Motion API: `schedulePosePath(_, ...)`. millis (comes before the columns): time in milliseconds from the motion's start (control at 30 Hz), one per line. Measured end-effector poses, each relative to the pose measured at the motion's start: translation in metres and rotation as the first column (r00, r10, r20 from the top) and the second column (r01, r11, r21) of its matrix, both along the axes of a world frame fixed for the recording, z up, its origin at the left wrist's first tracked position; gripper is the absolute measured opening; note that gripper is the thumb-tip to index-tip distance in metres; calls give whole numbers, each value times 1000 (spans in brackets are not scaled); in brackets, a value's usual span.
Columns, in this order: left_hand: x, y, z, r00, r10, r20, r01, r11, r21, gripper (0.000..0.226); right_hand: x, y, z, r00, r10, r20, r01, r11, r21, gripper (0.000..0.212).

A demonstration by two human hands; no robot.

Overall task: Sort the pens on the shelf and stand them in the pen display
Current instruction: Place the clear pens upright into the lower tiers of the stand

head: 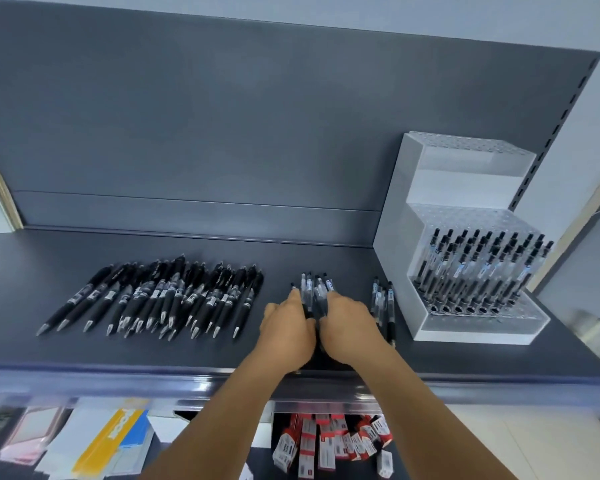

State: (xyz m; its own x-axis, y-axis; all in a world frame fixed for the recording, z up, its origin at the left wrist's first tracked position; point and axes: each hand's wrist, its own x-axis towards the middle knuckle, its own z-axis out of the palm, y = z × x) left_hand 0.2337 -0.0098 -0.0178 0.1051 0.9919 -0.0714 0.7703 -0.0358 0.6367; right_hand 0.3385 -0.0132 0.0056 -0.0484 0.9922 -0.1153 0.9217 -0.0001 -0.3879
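Nearest me, at six o'clock below the shelf edge, sit red-and-white boxes [329, 441] and, toward seven o'clock, a yellow-and-blue packet [118, 434]. My two forearms reach up over the front lip of the dark shelf [153, 351]. My left hand [286, 332] and my right hand [350, 332] lie side by side, knuckles up, fingers curled in around a small bunch of clear-barrelled pens [314, 291] gathered between them; the pens' black caps poke out past my fingertips toward twelve o'clock. Just at three o'clock from my right hand lie a few more clear pens [383, 299], flat on the shelf. Out at nine o'clock a wide row of black pens [160, 296] lies with tips pointing back at me. Farther off at two o'clock stands the white stepped pen display [465, 188], its lower tier holding upright clear pens [482, 268], the top tier bare of pens.
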Motion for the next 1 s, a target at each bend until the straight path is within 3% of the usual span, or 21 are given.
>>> schedulePosePath(100, 1, 4, 4, 989, 30, 147, -23, 999, -46, 9, -5, 6, 1, 999, -48, -2, 47, 998, -35, 18)
schedulePosePath(133, 2, 5, 7, 981, 53, 186, -43, 997, -59, 8, -6, 9, 1, 998, -63, -8, 62, 997, -53, 25)
schedulePosePath(233, 2, 11, 14, 959, 119, 257, -90, 989, -120, 31, -8, 15, 4, 989, -120, -90, 110, 988, -111, 27)
schedulePosePath(333, 0, 17, 18, 901, 222, 372, -144, 964, -224, 27, -7, 17, 2, 965, -140, -220, 115, 986, -123, 11)
schedulePosePath(400, -1, 21, 20, 842, 266, 470, -130, 945, -301, 17, -9, 14, -1, 922, -143, -360, 106, 987, -120, 18)
schedulePosePath(467, -1, 24, 20, 770, 321, 551, -122, 922, -367, 30, -12, 9, -3, 888, -104, -449, 88, 995, -56, 20)
schedulePosePath(667, -12, 30, 23, 522, 439, 731, -108, 884, -454, 21, -15, 3, 3, 801, -40, -597, 104, 992, 73, 36)
schedulePosePath(767, -14, 29, 27, 456, 436, 776, -65, 886, -459, 20, -13, 4, 8, 766, -46, -642, 150, 983, 109, 35)
schedulePosePath(900, -12, 26, 30, 430, 345, 834, 51, 913, -404, 21, -5, 10, 16, 707, -92, -701, 263, 954, 141, 15)
schedulePosePath(1000, -7, 22, 37, 438, 282, 853, 98, 929, -357, 18, 4, 11, 24, 652, -132, -747, 308, 946, 102, 25)
